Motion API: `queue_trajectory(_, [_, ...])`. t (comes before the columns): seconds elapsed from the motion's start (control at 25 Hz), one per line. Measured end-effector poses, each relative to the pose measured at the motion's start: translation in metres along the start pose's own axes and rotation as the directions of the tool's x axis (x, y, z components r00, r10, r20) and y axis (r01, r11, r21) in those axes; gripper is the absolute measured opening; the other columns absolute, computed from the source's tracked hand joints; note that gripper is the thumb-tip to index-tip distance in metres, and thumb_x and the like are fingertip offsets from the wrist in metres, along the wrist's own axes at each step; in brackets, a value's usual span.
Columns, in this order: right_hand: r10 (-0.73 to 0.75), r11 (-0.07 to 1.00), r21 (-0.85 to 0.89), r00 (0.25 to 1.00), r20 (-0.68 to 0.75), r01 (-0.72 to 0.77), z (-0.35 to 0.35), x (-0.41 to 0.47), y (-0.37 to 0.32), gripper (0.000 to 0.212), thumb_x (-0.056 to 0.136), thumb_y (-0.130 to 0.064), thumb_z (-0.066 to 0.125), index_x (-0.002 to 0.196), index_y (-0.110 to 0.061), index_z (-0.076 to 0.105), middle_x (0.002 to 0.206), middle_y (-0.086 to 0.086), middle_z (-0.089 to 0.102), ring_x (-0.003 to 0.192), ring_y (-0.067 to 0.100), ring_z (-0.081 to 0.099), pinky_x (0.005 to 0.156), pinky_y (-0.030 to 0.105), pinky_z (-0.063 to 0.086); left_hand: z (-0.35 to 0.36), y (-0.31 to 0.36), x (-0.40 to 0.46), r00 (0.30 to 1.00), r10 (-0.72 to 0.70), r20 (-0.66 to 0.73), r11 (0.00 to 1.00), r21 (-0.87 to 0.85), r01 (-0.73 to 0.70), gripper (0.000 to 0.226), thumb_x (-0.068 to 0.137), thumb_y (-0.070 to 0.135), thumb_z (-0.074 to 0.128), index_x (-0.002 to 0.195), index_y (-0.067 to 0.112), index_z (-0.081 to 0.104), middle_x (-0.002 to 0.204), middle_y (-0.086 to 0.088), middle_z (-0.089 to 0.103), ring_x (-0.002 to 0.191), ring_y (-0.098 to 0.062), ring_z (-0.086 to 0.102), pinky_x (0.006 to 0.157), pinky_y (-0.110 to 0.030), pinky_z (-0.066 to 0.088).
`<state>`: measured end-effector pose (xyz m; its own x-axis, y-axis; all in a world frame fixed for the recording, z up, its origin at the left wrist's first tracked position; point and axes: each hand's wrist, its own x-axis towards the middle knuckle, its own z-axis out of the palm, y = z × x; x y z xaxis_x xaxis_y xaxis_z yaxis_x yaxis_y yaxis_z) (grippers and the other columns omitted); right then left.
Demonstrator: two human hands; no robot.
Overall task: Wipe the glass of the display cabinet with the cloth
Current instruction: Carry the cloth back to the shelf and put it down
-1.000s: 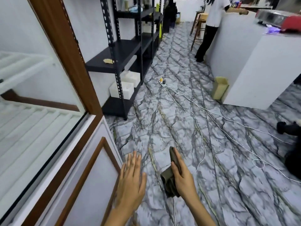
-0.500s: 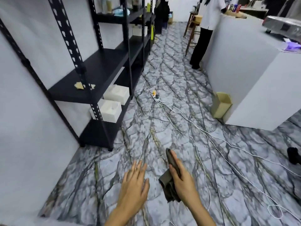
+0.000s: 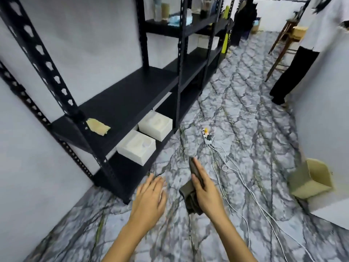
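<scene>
Head view: right hand (image 3: pixel 204 188) grasps the dark cloth (image 3: pixel 191 199), fingers laid along a folded strip with the rest bunched and hanging below the palm; left hand (image 3: pixel 150 195) just beside it, flat, fingers relaxed, holding nothing. No cabinet glass in sight. Cloth looks soft, light and limp, so likely best gathered into a flat pad under the palm.

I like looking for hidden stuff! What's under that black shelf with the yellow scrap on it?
Under the black shelf, two white boxes sit on the bottom shelf. Farther back is covered, so unknown.
</scene>
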<state>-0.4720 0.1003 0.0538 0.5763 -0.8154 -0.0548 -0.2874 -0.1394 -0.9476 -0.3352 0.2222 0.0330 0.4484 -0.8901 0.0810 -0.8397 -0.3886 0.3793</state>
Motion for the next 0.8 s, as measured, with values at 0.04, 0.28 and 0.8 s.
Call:
queue_trajectory(0.04, [-0.026,1.0,0.003,0.999,0.039,0.025,-0.001,0.031,-0.006,0.047,0.102,-0.025,0.046,0.141,-0.05,0.035,0.134,-0.037,0.037,0.123,-0.019,0.036,0.087,-0.003,0.033,-0.005,0.001,0.025,0.999,-0.025,-0.023,1.0,-0.003,0.025,0.05,0.092,0.039,0.029,0.125,0.017,0.06,0.127,0.004,0.061,0.13,-0.02,0.047,0.099,-0.037,0.043])
queue_trajectory(0.28, [-0.158,0.987,0.034,0.936,0.313,0.155,0.034,0.2,-0.027,0.049,0.102,-0.017,0.045,0.141,-0.045,0.035,0.134,-0.043,0.036,0.122,-0.028,0.032,0.099,0.002,0.031,-0.022,-0.04,0.154,0.96,-0.251,-0.124,0.968,-0.029,0.25,0.069,0.089,0.049,0.005,0.146,0.022,0.032,0.15,0.009,0.035,0.145,-0.014,0.02,0.114,-0.03,0.02])
queue_trajectory(0.8, [-0.202,0.807,-0.215,0.598,0.776,0.551,0.187,0.438,-0.077,0.049,0.104,-0.031,0.039,0.148,-0.046,0.024,0.133,-0.006,0.057,0.119,0.018,0.057,0.087,0.027,0.045,-0.059,-0.165,0.276,0.68,-0.71,-0.184,0.695,-0.026,0.719,0.054,0.102,0.038,0.024,0.151,0.023,0.008,0.16,0.005,0.005,0.147,-0.016,0.0,0.117,-0.033,0.014])
